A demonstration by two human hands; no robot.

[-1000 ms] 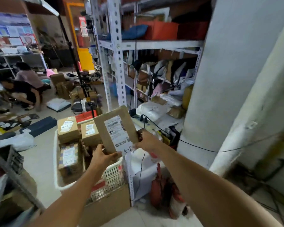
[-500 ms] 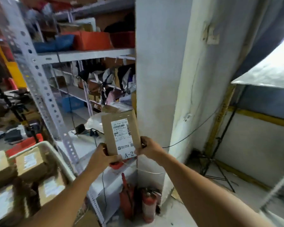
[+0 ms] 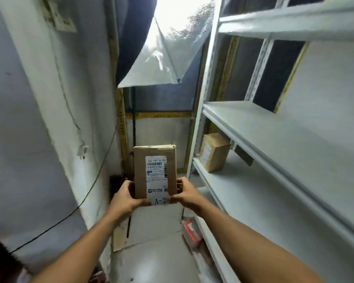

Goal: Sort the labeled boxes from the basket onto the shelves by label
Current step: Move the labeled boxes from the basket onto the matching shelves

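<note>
Grey metal shelving [image 3: 274,139] stands rightward; left hand [image 3: 124,198] and right hand [image 3: 185,194] grip the A-2 cardboard box [image 3: 154,172] by its lower corners; it looks light and stiff.

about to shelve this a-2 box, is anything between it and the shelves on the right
Nothing visible blocks it. The box, held by the left hand and right hand, has open air to the shelves. One small box sits at the far end of a lower shelf, with bare shelf nearer. No shelf labels are readable.
</note>
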